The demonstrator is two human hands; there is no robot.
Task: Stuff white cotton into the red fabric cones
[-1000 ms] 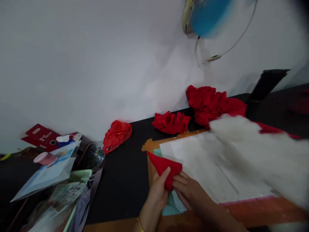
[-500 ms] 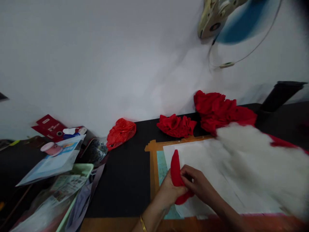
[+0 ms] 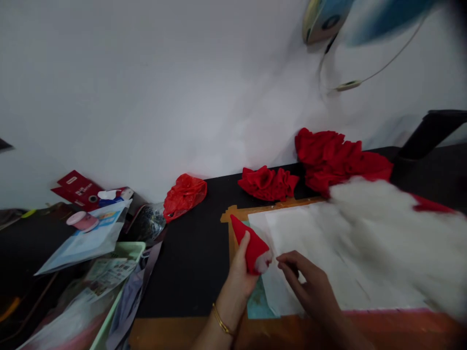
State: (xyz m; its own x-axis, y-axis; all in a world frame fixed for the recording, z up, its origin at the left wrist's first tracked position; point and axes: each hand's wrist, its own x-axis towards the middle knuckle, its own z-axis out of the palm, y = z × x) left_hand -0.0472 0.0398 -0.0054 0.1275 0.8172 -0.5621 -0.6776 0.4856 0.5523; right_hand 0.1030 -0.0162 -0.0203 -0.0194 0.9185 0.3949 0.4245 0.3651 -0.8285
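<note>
While the left hand (image 3: 241, 276) clasps a red cloth cone (image 3: 251, 243) exposing white fluffy stuffing (image 3: 261, 263), the right hand (image 3: 311, 283), fingertips together, hovers alongside.

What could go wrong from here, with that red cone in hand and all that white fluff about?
White stuffing shows at the end of the red cone, so a hard squeeze by the left hand might push some out.
The loose white fluff could shed wisps.
The pink tub sits on a plastic packet; tugging that might topple it.
</note>
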